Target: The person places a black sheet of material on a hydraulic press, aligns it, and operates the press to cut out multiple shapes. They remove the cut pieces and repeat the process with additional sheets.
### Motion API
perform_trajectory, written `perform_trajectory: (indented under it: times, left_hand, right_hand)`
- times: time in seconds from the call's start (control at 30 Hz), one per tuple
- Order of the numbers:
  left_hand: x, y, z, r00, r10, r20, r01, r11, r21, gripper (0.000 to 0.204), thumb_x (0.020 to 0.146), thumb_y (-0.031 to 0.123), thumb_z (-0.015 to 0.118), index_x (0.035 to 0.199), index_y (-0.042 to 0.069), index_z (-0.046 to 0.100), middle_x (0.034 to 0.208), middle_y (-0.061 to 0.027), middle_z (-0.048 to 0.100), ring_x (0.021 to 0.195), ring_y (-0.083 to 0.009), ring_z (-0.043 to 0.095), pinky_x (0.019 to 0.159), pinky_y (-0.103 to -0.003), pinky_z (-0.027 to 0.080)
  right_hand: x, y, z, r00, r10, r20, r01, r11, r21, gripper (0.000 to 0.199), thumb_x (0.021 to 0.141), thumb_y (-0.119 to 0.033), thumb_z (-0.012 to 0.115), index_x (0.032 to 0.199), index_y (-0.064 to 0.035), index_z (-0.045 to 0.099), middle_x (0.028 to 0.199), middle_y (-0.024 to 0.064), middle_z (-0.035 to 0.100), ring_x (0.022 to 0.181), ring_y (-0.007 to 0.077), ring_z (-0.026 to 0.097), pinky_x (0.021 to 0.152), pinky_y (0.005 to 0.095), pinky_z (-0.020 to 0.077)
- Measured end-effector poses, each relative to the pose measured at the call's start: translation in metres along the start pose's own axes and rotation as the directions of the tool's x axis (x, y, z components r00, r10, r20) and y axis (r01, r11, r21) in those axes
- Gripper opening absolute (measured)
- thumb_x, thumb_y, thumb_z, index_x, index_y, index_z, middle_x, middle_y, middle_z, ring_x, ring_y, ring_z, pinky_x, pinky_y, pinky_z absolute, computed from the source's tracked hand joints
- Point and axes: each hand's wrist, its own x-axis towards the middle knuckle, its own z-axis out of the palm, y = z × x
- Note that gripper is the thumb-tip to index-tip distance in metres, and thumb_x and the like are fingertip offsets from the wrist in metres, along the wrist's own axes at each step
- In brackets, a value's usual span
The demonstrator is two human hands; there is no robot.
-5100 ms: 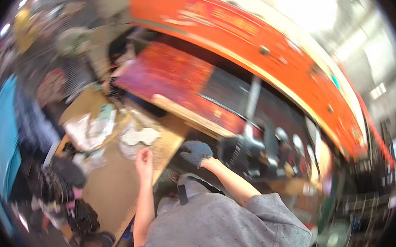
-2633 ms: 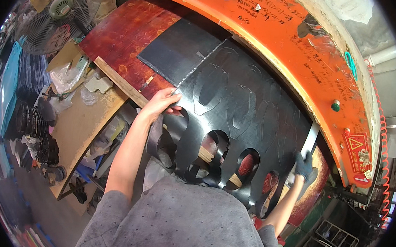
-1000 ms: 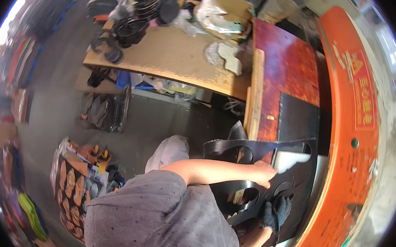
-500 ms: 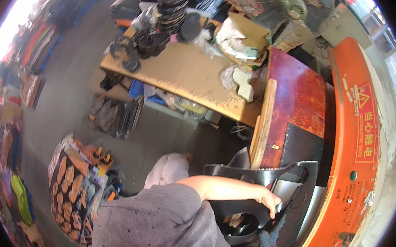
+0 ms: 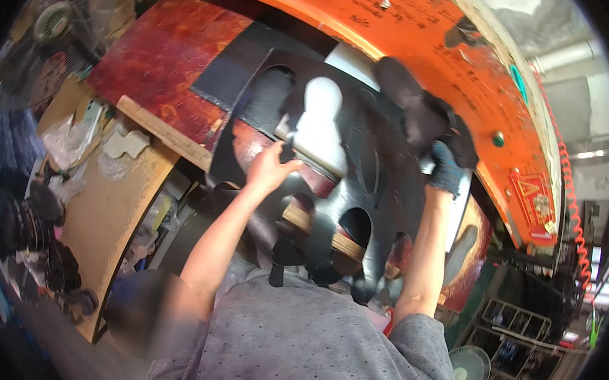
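A black sheet (image 5: 381, 202) with sole-shaped holes is spread across the work surface, its near part drooping toward my body. My bare left hand (image 5: 274, 168) pinches a narrow black strip of it between two cut-outs. White shows through one sole-shaped hole (image 5: 322, 113) just beyond those fingers. On the right, my right hand (image 5: 446, 170) wears a blue-grey glove with bare fingertips hidden or blurred. It grips dark sole-shaped pieces (image 5: 423, 110), held up by the orange beam and smeared by motion.
An orange machine beam (image 5: 414, 39) crosses the far side. Left of the sheet lies a reddish-brown board (image 5: 170, 46) with a wooden edge strip (image 5: 164, 132). A cluttered tan table (image 5: 98, 211) stands at the left. A fan (image 5: 468, 374) and a rack (image 5: 526, 347) are at lower right.
My view has swung right, so the orange beam now runs across the top. Both hands are now in full view and apart, the gloved one raised with dark pieces.
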Motion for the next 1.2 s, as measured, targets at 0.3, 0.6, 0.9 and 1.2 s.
perform_trajectory:
  times: [0.3, 0.6, 0.9, 1.2]
  left_hand:
    - [-0.025, 0.059, 0.008, 0.661, 0.594, -0.458, -0.509, 0.804, 0.307, 0.058, 0.074, 0.014, 0.072, 0.128, 0.005, 0.051, 0.135, -0.0180, 0.044, 0.120, -0.0397, 0.044, 0.100, -0.050, 0.037]
    - [-0.015, 0.058, 0.052, 0.847, -0.108, 0.520, 0.001, 0.979, 0.202, 0.052, 0.082, 0.052, 0.061, 0.089, 0.001, 0.069, 0.074, -0.0165, 0.067, 0.068, -0.0280, 0.067, 0.066, -0.040, 0.052]
    - [-0.017, 0.055, 0.104, 0.948, 0.101, 0.302, 0.065, 0.867, -0.494, 0.039, 0.071, 0.017, 0.068, 0.098, -0.009, 0.060, 0.091, -0.0192, 0.064, 0.085, -0.0268, 0.060, 0.075, -0.038, 0.047]
    - [-0.025, 0.062, 0.106, 0.990, 0.024, 0.141, 0.008, 0.974, -0.228, 0.045, 0.075, 0.024, 0.069, 0.104, -0.008, 0.058, 0.094, -0.0206, 0.064, 0.091, -0.0283, 0.061, 0.077, -0.040, 0.048]
  right_hand:
    - [-0.058, -0.025, -0.033, 0.921, -0.086, 0.379, 0.376, 0.444, -0.813, 0.033, 0.081, -0.016, 0.064, 0.114, -0.0113, 0.066, 0.109, 0.0088, 0.068, 0.099, 0.0254, 0.065, 0.088, 0.0335, 0.0508]
    - [-0.079, 0.025, -0.009, 0.612, 0.085, 0.786, 0.709, 0.382, -0.593, 0.079, 0.068, -0.043, 0.076, 0.131, -0.0023, 0.051, 0.141, 0.0225, 0.043, 0.131, 0.0387, 0.041, 0.109, 0.0441, 0.0338]
    - [-0.087, 0.046, -0.008, 0.630, 0.119, 0.768, 0.676, 0.403, -0.617, 0.099, 0.060, -0.039, 0.079, 0.139, 0.0045, 0.037, 0.139, 0.0271, 0.043, 0.131, 0.0407, 0.040, 0.109, 0.0462, 0.0322]
    - [-0.082, 0.041, -0.004, 0.706, 0.033, 0.708, 0.617, 0.464, -0.636, 0.053, 0.075, -0.025, 0.069, 0.121, 0.0013, 0.060, 0.125, 0.0219, 0.059, 0.116, 0.0346, 0.057, 0.100, 0.0406, 0.0440]
